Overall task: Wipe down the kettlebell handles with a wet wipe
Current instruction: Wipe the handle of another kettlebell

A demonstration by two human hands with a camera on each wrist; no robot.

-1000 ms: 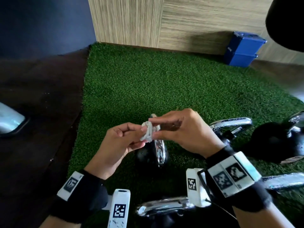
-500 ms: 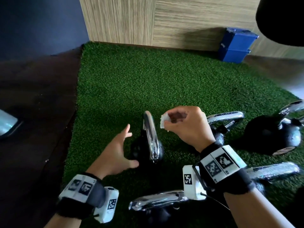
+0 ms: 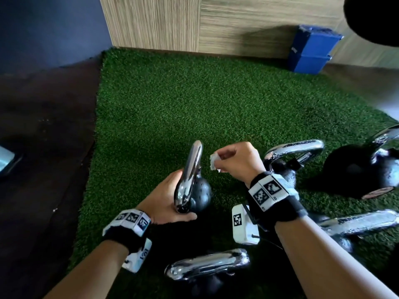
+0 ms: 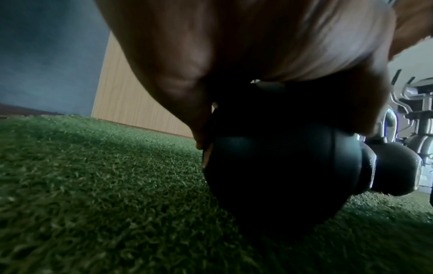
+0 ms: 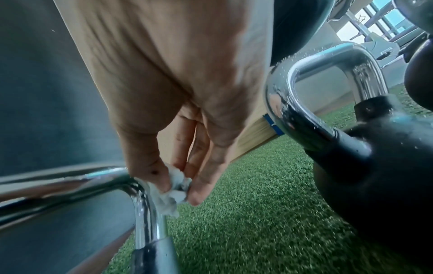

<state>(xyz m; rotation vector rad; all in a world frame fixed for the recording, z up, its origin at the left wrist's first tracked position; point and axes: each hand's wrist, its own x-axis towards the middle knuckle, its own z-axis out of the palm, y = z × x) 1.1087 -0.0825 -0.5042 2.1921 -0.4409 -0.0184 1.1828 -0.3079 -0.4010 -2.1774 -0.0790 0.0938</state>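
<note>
— Chrome handle (image 3: 191, 169) of the small kettlebell (image 3: 199, 195) on the turf (image 3: 194, 100): who's got it?
— Left hand (image 3: 164, 199), wrapped round its near end.
— To the right?
— Right hand (image 3: 237, 162) pinches a crumpled wet wipe (image 3: 214, 161) just beside the handle's far end; in the right wrist view the two seem to touch.

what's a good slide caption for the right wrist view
Right hand pinches a crumpled wet wipe beside a chrome kettlebell handle.

Green turf (image 3: 216, 100). Black kettlebell (image 3: 200, 196) with a shiny chrome handle (image 3: 191, 169). White wipe (image 3: 214, 161). Blue boxes (image 3: 311, 49). Tan striped wall (image 3: 194, 22). Black wristbands (image 3: 278, 207) carrying black-and-white square markers.
</note>
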